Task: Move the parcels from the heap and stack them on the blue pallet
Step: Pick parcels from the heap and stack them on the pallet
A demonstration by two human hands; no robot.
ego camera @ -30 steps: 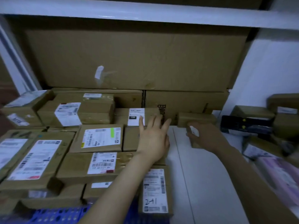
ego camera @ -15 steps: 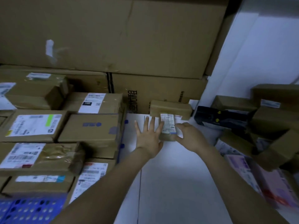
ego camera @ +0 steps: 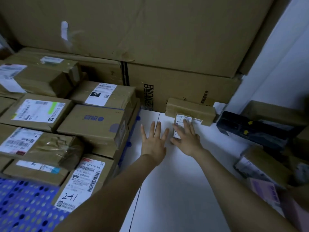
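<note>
**Step in hand.** Transfer of one item, not yet stacked. The small brown parcel with a white label (ego camera: pixel 179 118) lies on the white surface (ego camera: pixel 184 181) at centre frame. It sits just in front of a long tape-wrapped brown parcel (ego camera: pixel 190 108) and well apart from the perforated blue pallet (ego camera: pixel 20 206) at lower left.

**Hands.** The right hand (ego camera: pixel 188 140) rests on the small parcel. Its fingers (ego camera: pixel 189 129) lie almost straight over the label and the thumb sits at the near left edge. Whether that closes into a grip cannot be told. The left hand (ego camera: pixel 153 142) is spread flat on the surface just left of the parcel, fingers (ego camera: pixel 153 129) wide apart and holding nothing.

**Surroundings.** Brown cardboard parcels with white labels (ego camera: pixel 93 121) are stacked in tiers at left of frame, above the pallet. The remaining heap, including a black parcel (ego camera: pixel 247 129), occupies the right edge.

**Next move, as judged.** It calls for a firm grip on the parcel's sides, a lift clear of the long parcel behind, and a carry leftward onto a level top in the stack. The item is small, so a flat seat matters.
</note>
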